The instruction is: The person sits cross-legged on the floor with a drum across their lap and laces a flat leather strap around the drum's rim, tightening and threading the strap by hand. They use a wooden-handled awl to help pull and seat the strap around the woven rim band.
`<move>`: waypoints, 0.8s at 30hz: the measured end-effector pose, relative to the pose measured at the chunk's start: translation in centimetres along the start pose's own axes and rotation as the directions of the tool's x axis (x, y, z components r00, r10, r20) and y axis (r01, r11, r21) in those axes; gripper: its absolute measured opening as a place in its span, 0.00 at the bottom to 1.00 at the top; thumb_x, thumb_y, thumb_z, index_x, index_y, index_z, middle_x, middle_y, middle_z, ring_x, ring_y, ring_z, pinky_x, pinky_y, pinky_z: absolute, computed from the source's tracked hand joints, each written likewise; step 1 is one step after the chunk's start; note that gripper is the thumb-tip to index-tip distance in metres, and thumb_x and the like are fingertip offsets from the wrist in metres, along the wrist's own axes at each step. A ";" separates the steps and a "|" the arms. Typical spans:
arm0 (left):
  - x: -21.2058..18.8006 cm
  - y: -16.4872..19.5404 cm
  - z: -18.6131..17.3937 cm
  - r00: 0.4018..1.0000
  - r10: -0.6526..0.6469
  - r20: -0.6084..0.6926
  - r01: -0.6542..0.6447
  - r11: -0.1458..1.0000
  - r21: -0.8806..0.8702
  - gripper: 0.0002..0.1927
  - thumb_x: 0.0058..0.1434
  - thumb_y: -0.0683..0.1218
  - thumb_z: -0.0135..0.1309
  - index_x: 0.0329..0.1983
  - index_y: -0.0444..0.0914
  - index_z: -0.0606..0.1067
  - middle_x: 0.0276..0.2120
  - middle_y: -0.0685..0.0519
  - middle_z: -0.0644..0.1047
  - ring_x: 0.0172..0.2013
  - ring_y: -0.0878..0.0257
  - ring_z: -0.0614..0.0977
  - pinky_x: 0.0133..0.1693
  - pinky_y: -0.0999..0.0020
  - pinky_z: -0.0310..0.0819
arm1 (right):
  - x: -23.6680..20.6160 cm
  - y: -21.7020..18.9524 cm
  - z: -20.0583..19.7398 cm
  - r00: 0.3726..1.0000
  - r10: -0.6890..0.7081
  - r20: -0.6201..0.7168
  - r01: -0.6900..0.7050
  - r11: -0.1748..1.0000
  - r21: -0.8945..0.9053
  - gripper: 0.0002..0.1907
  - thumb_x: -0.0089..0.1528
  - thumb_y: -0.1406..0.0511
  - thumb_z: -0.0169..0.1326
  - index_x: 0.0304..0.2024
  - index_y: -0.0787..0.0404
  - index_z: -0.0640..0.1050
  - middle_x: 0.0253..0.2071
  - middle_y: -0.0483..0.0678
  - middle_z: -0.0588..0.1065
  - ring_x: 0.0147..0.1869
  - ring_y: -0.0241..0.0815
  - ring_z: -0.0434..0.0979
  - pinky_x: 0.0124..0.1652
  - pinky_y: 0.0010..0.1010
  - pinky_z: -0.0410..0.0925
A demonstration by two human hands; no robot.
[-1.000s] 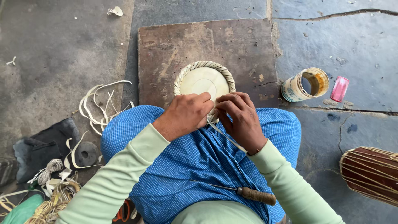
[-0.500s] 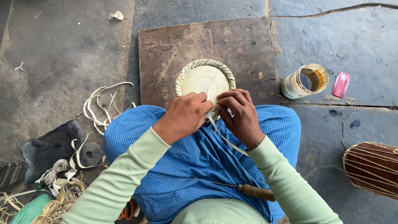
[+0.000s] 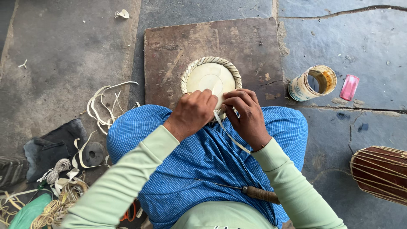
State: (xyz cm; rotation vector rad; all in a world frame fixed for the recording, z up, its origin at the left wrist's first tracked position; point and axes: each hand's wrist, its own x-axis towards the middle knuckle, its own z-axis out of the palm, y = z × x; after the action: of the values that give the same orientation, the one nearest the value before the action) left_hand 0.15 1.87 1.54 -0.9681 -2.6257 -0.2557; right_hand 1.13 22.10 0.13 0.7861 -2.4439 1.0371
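Note:
A small round woven disc (image 3: 210, 76) with a braided rim rests against my knees, over a brown wooden board (image 3: 178, 46). My left hand (image 3: 193, 112) grips the disc's near edge, fingers curled over it. My right hand (image 3: 247, 115) pinches the same edge and a pale flat strip (image 3: 231, 138) that trails down over my blue checked cloth (image 3: 203, 161). On my lap lies an awl with a wooden handle (image 3: 260, 194). The weaving point between my fingers is hidden.
An open tin can (image 3: 313, 82) and a pink flat object (image 3: 349, 87) sit to the right on the stone floor. Loose pale strips (image 3: 106, 101) lie at left, with a dark cloth (image 3: 53, 146) and cord coils (image 3: 59, 203). A ribbed brown drum-like object (image 3: 381, 174) is at far right.
Both hands have stayed on the disc's near edge, shifting their fingers slightly. The view has drifted a little; the awl sits in the same spot on my lap.

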 end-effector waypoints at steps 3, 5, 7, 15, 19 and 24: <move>-0.2 0.7 0.3 0.977 -0.164 -0.138 0.151 0.983 -0.099 0.07 0.57 0.42 0.57 0.36 0.37 0.72 0.31 0.50 0.73 0.32 0.55 0.79 0.36 0.59 0.76 | 0.1 0.1 -0.1 1.000 -0.007 0.002 0.007 1.000 0.014 0.06 0.62 0.68 0.62 0.41 0.60 0.78 0.50 0.46 0.78 0.61 0.51 0.74 0.58 0.41 0.69; -0.1 1.1 0.2 0.954 -0.248 -0.168 0.222 0.962 -0.159 0.07 0.57 0.41 0.58 0.37 0.38 0.71 0.33 0.50 0.72 0.35 0.55 0.80 0.39 0.58 0.76 | 0.0 0.0 -0.2 1.000 -0.010 0.000 0.010 1.000 0.013 0.06 0.62 0.68 0.62 0.40 0.60 0.78 0.50 0.46 0.78 0.60 0.51 0.74 0.57 0.41 0.69; -0.4 1.1 -0.4 0.970 -0.212 -0.116 0.177 0.951 -0.254 0.10 0.56 0.40 0.57 0.41 0.38 0.73 0.35 0.50 0.73 0.36 0.55 0.80 0.39 0.58 0.76 | -0.1 -0.1 -0.3 1.000 0.014 0.003 -0.014 1.000 0.000 0.06 0.63 0.68 0.62 0.41 0.60 0.78 0.49 0.45 0.78 0.59 0.50 0.74 0.57 0.40 0.69; -0.4 0.7 -0.7 0.993 -0.114 -0.037 0.103 0.969 -0.225 0.08 0.58 0.41 0.59 0.38 0.38 0.73 0.36 0.50 0.74 0.37 0.54 0.80 0.39 0.57 0.75 | -0.2 -0.1 0.0 1.000 0.005 -0.023 -0.005 1.000 -0.007 0.06 0.63 0.68 0.62 0.40 0.60 0.78 0.49 0.45 0.78 0.59 0.51 0.74 0.56 0.41 0.70; -0.5 1.3 0.3 0.961 -0.211 -0.178 0.162 0.954 -0.254 0.08 0.59 0.40 0.58 0.40 0.38 0.72 0.36 0.51 0.74 0.37 0.53 0.79 0.41 0.55 0.75 | -0.3 0.0 -0.3 1.000 0.005 0.013 -0.005 1.000 0.010 0.06 0.62 0.67 0.62 0.39 0.59 0.78 0.49 0.45 0.78 0.59 0.51 0.75 0.55 0.40 0.70; -1.1 -0.2 -0.1 0.955 -0.297 0.024 0.256 0.776 -0.576 0.09 0.61 0.40 0.60 0.41 0.40 0.72 0.36 0.53 0.77 0.35 0.57 0.82 0.37 0.61 0.78 | 0.0 -0.6 -0.8 1.000 0.010 0.015 -0.011 0.999 0.033 0.06 0.62 0.67 0.63 0.40 0.58 0.78 0.50 0.45 0.78 0.61 0.50 0.74 0.58 0.40 0.69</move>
State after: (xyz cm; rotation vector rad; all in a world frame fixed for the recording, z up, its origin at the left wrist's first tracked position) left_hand 0.79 1.04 1.24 -0.6949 -2.6608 -1.1945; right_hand 1.64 22.37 1.00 0.7953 -2.4517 1.0818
